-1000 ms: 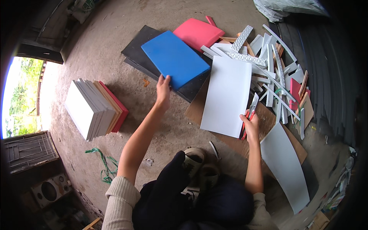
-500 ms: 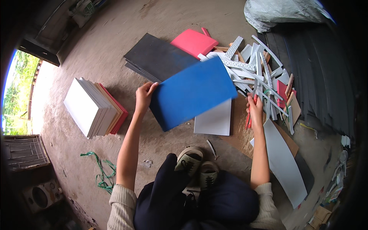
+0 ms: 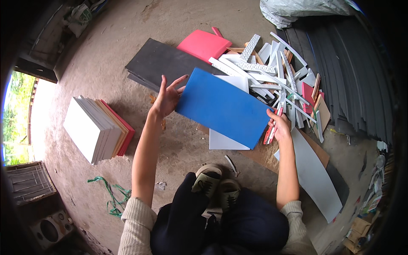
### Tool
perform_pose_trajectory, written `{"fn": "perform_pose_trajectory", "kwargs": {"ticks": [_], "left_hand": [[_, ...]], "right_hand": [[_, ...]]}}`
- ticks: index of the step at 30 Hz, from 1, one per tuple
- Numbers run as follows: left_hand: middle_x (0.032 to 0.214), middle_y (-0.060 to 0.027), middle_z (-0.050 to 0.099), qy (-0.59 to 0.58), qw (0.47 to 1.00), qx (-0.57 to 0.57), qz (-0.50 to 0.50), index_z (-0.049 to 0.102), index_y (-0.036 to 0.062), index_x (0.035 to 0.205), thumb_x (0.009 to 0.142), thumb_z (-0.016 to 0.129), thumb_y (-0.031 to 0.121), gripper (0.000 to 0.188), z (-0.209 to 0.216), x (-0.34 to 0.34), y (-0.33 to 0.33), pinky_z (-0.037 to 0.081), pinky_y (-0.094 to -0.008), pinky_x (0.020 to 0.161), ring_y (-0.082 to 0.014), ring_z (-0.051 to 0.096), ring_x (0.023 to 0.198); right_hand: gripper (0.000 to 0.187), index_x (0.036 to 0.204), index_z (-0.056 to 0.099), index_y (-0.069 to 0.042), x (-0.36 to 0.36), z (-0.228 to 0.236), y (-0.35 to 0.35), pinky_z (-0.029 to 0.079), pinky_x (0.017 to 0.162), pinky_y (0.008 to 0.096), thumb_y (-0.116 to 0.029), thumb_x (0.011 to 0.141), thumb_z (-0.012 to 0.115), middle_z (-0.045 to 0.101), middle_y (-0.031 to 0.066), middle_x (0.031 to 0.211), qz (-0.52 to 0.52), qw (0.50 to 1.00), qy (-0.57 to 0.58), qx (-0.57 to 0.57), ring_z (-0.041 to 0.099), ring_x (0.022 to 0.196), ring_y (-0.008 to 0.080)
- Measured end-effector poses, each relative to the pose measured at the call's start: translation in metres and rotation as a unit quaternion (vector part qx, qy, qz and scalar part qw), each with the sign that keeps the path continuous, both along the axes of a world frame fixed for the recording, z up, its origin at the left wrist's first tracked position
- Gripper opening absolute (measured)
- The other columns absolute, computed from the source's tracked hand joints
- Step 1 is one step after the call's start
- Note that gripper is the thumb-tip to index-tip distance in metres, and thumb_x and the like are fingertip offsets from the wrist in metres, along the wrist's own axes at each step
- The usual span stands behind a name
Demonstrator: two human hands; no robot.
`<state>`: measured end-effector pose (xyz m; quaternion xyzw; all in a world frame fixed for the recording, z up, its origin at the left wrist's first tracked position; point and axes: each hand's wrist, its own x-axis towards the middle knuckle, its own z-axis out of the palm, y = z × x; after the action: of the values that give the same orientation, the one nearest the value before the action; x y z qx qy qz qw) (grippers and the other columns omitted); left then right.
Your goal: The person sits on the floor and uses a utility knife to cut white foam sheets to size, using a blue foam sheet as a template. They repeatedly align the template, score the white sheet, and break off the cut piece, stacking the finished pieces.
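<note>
Fingers of the left hand are spread apart beside the upper-left edge of a thin, rectangular blue sheet; whether a fingertip touches that edge, I cannot tell. At the sheet's right-hand corner, the right hand has its fingers clamped on a slim cutting knife with a red handle (its blade points toward the top of the frame), and the thumb lies at the corner itself.

The blue sheet sits in the centre of the frame, slanting from upper left down to lower right. It overlaps a white rectangular sheet, whose lower part shows underneath, above a flat brown board.

Upper centre, flat black rectangular sheets lie stacked, next to a glossy pinkish-red sheet. Right of these spreads a jumbled heap of mostly white, narrow offcuts, some with a bumpy surface. Lower right, a long, curving whitish sheet lies near the right forearm. At the left of the frame stands a neat stack of white, tan and red boards, with a tangled green cord below it.
</note>
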<state>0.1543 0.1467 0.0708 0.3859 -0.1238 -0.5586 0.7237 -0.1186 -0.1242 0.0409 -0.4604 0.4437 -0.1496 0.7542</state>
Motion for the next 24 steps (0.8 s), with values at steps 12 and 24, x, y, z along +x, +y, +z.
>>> {"fn": "perform_pose_trajectory", "kwargs": {"ticks": [12,24], "left_hand": [[0.119,-0.0140,0.041,-0.077,0.950,0.120,0.277,0.024,0.0020,0.127,0.079,0.065,0.022,0.066,-0.047,-0.107,-0.022,0.036,-0.0356,0.093,-0.0223,0.040,0.113],[0.123,-0.0244,0.044,-0.417,0.850,0.253,0.198,0.018,0.0068,0.137,0.082,0.060,0.033,0.074,-0.077,-0.090,-0.057,0.040,-0.0354,0.090,-0.0302,0.049,0.109]], "right_hand": [[0.018,0.090,0.051,-0.004,-0.010,-0.017,0.089,0.035,0.044,0.0211,-0.011,0.079,0.064,0.049,0.0005,0.072,-0.003,0.991,-0.013,0.131,0.046,0.056,0.0095],[0.039,0.119,0.042,0.000,-0.019,-0.059,0.038,0.036,0.081,0.0437,-0.017,0.085,0.050,0.041,0.0168,0.105,0.135,0.686,0.398,-0.594,0.042,0.098,0.0317]]}}
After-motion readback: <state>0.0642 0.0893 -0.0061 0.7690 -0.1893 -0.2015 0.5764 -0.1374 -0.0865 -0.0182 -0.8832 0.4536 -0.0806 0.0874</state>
